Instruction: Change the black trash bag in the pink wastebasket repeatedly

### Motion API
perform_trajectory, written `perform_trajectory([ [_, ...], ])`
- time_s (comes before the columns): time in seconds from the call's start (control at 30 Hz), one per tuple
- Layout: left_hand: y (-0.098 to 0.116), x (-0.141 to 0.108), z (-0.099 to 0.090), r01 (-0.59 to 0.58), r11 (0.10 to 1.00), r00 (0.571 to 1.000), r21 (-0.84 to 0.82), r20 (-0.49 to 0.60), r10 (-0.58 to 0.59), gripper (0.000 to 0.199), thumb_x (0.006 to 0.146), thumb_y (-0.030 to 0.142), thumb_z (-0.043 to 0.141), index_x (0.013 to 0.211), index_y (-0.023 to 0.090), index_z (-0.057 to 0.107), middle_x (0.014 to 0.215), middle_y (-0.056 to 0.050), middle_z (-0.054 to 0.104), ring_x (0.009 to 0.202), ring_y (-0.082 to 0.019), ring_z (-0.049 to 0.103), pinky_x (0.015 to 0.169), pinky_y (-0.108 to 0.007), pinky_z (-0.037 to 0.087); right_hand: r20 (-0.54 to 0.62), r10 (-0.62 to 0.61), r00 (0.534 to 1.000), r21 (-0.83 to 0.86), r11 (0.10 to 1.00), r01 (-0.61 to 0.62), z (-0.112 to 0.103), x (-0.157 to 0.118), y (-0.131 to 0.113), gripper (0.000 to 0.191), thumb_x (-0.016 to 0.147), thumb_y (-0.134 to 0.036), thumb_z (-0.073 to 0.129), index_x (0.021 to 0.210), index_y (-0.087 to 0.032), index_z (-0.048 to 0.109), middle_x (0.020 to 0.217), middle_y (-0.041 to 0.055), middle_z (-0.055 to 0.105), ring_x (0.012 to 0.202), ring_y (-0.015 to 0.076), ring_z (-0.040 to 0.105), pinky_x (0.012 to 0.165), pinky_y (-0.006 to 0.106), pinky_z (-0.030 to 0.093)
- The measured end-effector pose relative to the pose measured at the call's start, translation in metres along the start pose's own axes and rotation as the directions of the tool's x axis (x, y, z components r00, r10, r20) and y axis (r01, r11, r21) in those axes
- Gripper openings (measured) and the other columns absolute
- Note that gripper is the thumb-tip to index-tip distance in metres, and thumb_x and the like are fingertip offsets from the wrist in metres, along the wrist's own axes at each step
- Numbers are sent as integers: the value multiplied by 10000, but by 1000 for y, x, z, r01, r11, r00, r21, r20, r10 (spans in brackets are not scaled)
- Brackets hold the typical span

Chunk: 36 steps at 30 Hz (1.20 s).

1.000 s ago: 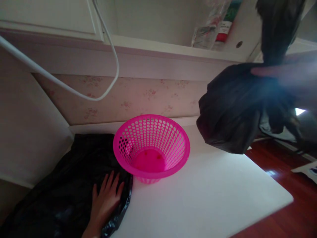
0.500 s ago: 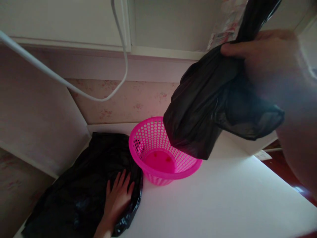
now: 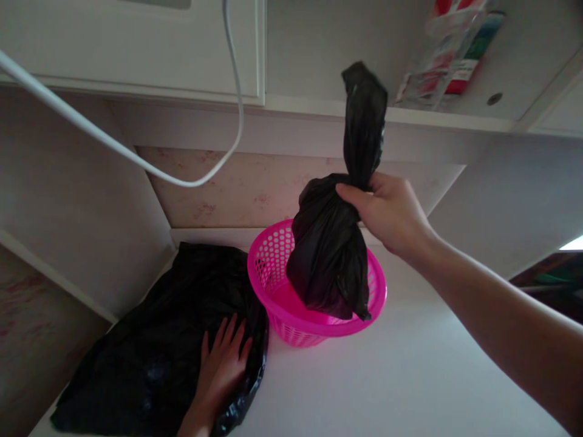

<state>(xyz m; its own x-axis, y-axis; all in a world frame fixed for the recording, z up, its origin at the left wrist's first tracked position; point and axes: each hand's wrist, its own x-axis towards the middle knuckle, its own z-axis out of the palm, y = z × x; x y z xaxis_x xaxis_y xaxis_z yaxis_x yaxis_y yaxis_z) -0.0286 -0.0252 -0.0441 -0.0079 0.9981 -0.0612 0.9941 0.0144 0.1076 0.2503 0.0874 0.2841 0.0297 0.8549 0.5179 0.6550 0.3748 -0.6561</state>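
Observation:
My right hand [image 3: 387, 209] grips the neck of a black plastic bag [image 3: 330, 249]. The bag's full lower part hangs over and partly inside a pink perforated basket [image 3: 268, 249], and its loose top sticks up above my fingers. My left hand [image 3: 223, 364] lies with spread fingers on a large black plastic bag [image 3: 150, 358], which is spread flat to the left of the basket. The held bag hides part of the basket's inside.
The basket stands on a white surface [image 3: 410, 376]. A white cable [image 3: 191, 182] hangs across the upper left. A shelf edge [image 3: 310, 109] runs above, with a clear package [image 3: 428, 79] and a red and green item [image 3: 473, 57] on it.
My right hand has moved left and down, bringing the held bag from beside and above the basket to over its opening. My left hand stays on the large bag. The view has shifted slightly.

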Motion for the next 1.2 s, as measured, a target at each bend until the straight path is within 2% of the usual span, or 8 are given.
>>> perform_trajectory([
  [0.37, -2, 0, 4, -8, 1000, 999, -7, -32, 8, 532, 1024, 364, 365, 1495, 231, 573, 1636, -94, 437, 1531, -342, 388, 1228, -702, 207, 187, 197, 962, -183, 969, -163, 33, -42, 14, 291, 911, -426, 598, 914, -184, 759, 812, 76, 769, 793, 276, 727, 625, 325, 457],
  [0.47, -8, 3, 10, -17, 995, 990, -100, -138, 4, 480, 992, 347, 440, 1400, 226, 663, 1560, -114, 551, 1468, -361, 481, 1210, -704, 265, 284, 191, 940, -248, 961, -120, 42, -50, 21, 289, 925, -403, 557, 960, -190, 750, 882, 97, 779, 856, 292, 727, 649, 334, 435],
  [0.6, -19, 4, 2, -61, 969, 948, -238, -318, -19, 421, 994, 386, 458, 1187, 178, 768, 1383, -147, 700, 1303, -310, 638, 1171, -505, 448, 397, 183, 899, -256, 963, -82, 51, -58, 33, 256, 898, -364, 579, 965, -192, 757, 942, 121, 789, 904, 319, 726, 693, 359, 444],
  [0.77, -13, -18, -75, -208, 877, 793, -432, -600, -108, 342, 1002, 432, 508, 1035, 199, 756, 1086, -106, 782, 1020, -268, 738, 975, -413, 593, 504, 182, 845, -198, 976, -93, 55, -58, 44, 229, 863, -324, 634, 961, -179, 782, 948, 137, 793, 945, 348, 716, 742, 394, 481],
  [0.87, 12, -36, -145, -416, 831, 669, -370, -744, 4, 159, 987, 294, 583, 1018, 242, 730, 1010, -55, 775, 955, -223, 731, 929, -370, 593, 561, 188, 806, -107, 982, -154, 56, -53, 50, 217, 843, -308, 679, 982, -182, 788, 926, 104, 796, 907, 303, 717, 732, 370, 517],
  [0.93, 35, -38, -185, -594, 760, 595, -264, -780, 195, 150, 974, 189, 604, 1057, 252, 713, 992, -37, 768, 956, -195, 723, 912, -333, 584, 609, 193, 770, -30, 975, -220, 57, -50, 52, 206, 840, -309, 697, 977, -185, 789, 895, 77, 795, 842, 261, 718, 683, 335, 537],
  [1.03, 69, -19, -225, -715, 647, 626, -266, -654, 424, 122, 1002, 215, 600, 1022, 242, 717, 978, -25, 765, 933, -164, 724, 895, -286, 584, 687, 189, 702, 84, 938, -335, 58, -47, 52, 219, 853, -342, 708, 980, -183, 788, 886, 61, 793, 798, 219, 721, 631, 291, 561],
  [1.2, 102, 39, -241, -702, 687, 688, -186, -427, 587, 257, 969, 269, 663, 1218, 207, 680, 1320, -81, 694, 1221, -233, 659, 1091, -408, 519, 739, 134, 660, 244, 860, -448, 57, -45, 49, 211, 834, -237, 696, 1019, -187, 783, 1037, 64, 796, 946, 182, 729, 780, 256, 602],
])
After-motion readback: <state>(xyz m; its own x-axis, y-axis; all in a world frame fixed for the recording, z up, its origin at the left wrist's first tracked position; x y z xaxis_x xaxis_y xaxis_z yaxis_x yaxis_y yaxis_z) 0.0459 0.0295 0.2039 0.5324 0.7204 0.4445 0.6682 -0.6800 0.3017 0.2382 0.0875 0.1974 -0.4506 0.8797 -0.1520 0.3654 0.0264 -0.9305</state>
